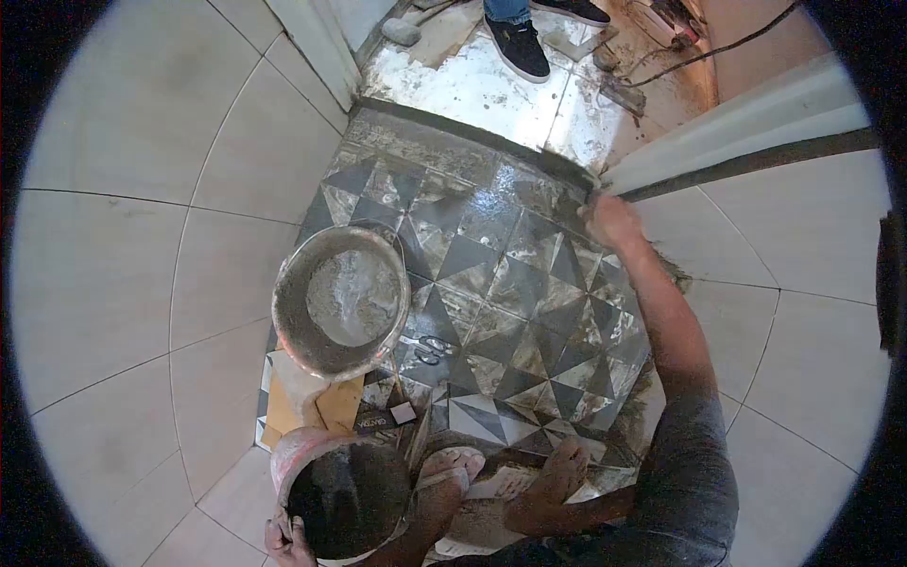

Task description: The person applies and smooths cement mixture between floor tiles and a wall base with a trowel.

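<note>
My right hand [614,222] reaches out to the far right corner of the wet patterned floor tiles [501,283], at the dark mortar strip by the doorway. Its fingers are curled, and anything in them is hidden. My left hand [286,543] grips the rim of a pink bucket [298,452] at the bottom left, which is filled with dark mortar. My bare foot [557,477] and a sandalled foot [453,463] rest on the near tiles.
A grey bucket of wet mortar [340,302] stands on the patterned tiles at the left. Cardboard pieces [302,406] lie under it. Another person's black shoes [518,45] stand beyond the doorway, with cables [699,52] and rubble. Pale tiled walls [142,236] close in both sides.
</note>
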Tool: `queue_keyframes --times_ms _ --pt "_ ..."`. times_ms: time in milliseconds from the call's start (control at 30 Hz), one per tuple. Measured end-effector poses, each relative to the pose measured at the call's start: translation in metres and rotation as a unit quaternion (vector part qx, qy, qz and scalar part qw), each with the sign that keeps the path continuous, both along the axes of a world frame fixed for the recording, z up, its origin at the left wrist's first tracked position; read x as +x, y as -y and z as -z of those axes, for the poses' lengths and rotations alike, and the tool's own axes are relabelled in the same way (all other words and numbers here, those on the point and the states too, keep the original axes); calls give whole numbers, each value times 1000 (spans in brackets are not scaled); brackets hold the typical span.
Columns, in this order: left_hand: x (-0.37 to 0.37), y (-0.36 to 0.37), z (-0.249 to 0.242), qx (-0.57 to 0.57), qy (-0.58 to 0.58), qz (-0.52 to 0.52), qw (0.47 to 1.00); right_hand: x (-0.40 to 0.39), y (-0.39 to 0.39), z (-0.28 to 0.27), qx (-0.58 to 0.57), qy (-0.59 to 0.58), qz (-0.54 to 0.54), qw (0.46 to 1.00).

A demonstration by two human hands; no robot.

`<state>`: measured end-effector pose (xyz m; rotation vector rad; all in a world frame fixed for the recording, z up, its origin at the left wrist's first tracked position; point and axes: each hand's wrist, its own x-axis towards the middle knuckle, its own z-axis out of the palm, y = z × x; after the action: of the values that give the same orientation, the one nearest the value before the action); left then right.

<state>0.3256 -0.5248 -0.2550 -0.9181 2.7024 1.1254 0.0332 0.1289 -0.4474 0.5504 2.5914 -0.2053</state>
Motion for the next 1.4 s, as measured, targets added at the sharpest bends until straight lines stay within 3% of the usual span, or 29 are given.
queue_keyframes --times_ms 33,67,133,233,433,567,633,733,833,933,1033,1067,1133,1200,1367,1400 --pt "-10 -16 -4 25 -76 -39 996 -1 1 5 -1 -9 -7 1000" --pt "-15 -20 -10 24 -81 -38 996 -4 5 12 -2 -13 -6 1000" --pt "-22 -22 -17 -13 2 -22 1000 -13 16 27 -19 1 1 1000" --pt "-8 -3 -7 -30 -25 35 999 -26 27 41 -18 2 15 1000" --pt "-30 -42 -28 -21 -13 4 1000 -59 10 60 8 13 16 1000" --pt "-4 0 -10 -65 4 55 996 -58 -13 41 28 22 -9 999" --pt "-12 -26 -17 28 -27 -54 998 -46 -27 23 -12 0 -47 999" --pt "-18 -37 -27 24 5 -90 996 -14 -7 -7 8 -37 -1 999" --pt "8 11 -10 -51 86 -25 995 -14 9 11 -38 9 0 999" --pt "-2 -9 -5 -103 6 -23 994 -26 35 28 -67 -32 24 997" --pt "-14 -20 -16 -12 8 -19 1000 -36 38 44 -76 -44 55 995" --pt "-15 -18 -19 -71 45 29 996 -40 36 49 -78 -43 59 994" --pt "-14 -18 -15 -47 27 7 999 -48 28 53 -56 -51 46 996" --pt "-14 -22 -11 -22 5 -19 1000 -57 17 49 -25 -40 43 998" --pt "-10 -8 -14 -116 33 64 991 -40 -10 9 -5 6 3 1000" --pt "-16 -21 -16 -62 16 27 998 -33 -7 1 -3 9 1 1000"
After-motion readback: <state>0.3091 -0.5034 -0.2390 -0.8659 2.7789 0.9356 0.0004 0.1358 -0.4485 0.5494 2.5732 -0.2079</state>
